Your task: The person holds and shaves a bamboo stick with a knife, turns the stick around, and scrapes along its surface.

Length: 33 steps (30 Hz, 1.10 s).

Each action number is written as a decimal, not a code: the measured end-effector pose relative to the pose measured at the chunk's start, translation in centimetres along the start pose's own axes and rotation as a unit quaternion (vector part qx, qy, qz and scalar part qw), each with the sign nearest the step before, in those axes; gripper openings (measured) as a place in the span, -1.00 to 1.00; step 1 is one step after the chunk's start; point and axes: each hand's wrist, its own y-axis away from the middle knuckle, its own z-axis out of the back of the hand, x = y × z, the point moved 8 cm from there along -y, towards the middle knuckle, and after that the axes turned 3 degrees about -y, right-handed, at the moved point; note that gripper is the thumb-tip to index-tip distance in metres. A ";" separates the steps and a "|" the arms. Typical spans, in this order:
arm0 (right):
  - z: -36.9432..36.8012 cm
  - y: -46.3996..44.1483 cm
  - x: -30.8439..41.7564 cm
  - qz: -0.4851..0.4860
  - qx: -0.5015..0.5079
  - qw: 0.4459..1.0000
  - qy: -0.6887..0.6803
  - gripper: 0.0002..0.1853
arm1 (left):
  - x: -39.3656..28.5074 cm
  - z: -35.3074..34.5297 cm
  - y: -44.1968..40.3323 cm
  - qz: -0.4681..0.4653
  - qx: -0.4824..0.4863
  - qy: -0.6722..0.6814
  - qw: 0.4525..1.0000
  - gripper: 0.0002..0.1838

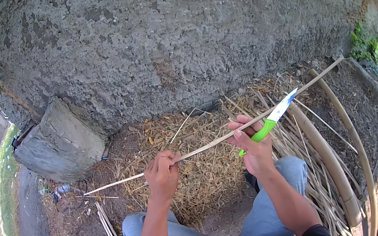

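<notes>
A long, thin bamboo strip [211,143] runs slantwise across the view, its right end higher than its left. My left hand [162,171] is closed round it left of the middle. In my right hand [254,146] is a knife [270,126] with a bright green handle, its pale blade pointing up and to the right. The strip also passes over the fingers of this hand, close beside the knife. Whether the blade touches the strip I cannot tell.
Curly shavings [194,177] cover the ground between my knees. Split bamboo strips [303,174] and thicker bamboo poles [329,164] lie at the right. More strips [112,233] are at the lower left. A concrete block [63,144] stands against the rough wall [177,45].
</notes>
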 end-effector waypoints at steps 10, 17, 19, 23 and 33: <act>0.6 0.1 0.1 0.008 -0.053 0.998 -0.011 -0.53 | -1.6 0.1 -0.4 -0.040 0.053 0.007 0.998 -0.69; 1.1 -1.1 0.0 -0.031 -0.074 0.995 0.057 -0.62 | -0.9 0.2 0.0 0.035 0.110 -0.001 0.993 -0.83; 1.8 -1.7 -0.1 -0.026 -0.068 0.994 0.087 -0.67 | 0.7 2.2 -0.4 0.159 0.046 0.027 0.986 -0.77; 2.4 -1.8 -0.3 -0.093 -0.054 0.977 0.185 -0.59 | 0.0 4.5 -0.5 0.274 0.210 0.027 0.938 -0.76; -1.6 2.4 -1.6 -0.044 0.121 0.921 0.368 -0.58 | -4.2 9.3 6.1 0.292 0.212 -0.008 0.932 -0.82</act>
